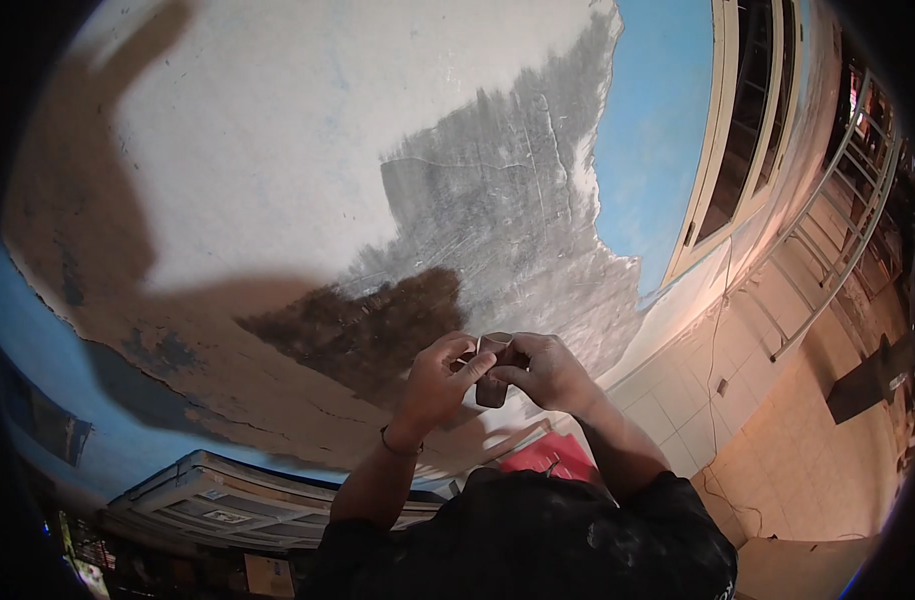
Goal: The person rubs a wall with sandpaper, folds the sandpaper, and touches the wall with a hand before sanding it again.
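Note:
Both my hands are raised close together in front of the wall, with fingers closed around a small brown block [492, 393]. A thin pale cord or band [479, 345] runs over the block and between the fingers. My left hand [444, 378] pinches from the left, its thumb lying across the front of the block. On the other side, my right hand [546, 372] has its fingers bent in against it. Behind them is the wall [278, 130], whitish with a dark grey patch [478, 200] of rough, streaked surface. The exact shape of the block is partly hidden by fingers.
Blue paint [653, 130] borders the patch, beside a framed window [743, 120]. A metal ladder-like rack [848, 220] stands at right above a tiled floor [668, 410]. A cable [716, 400] trails there. Something red [553, 458] lies below my hands; a panelled piece [228, 500] is at lower left.

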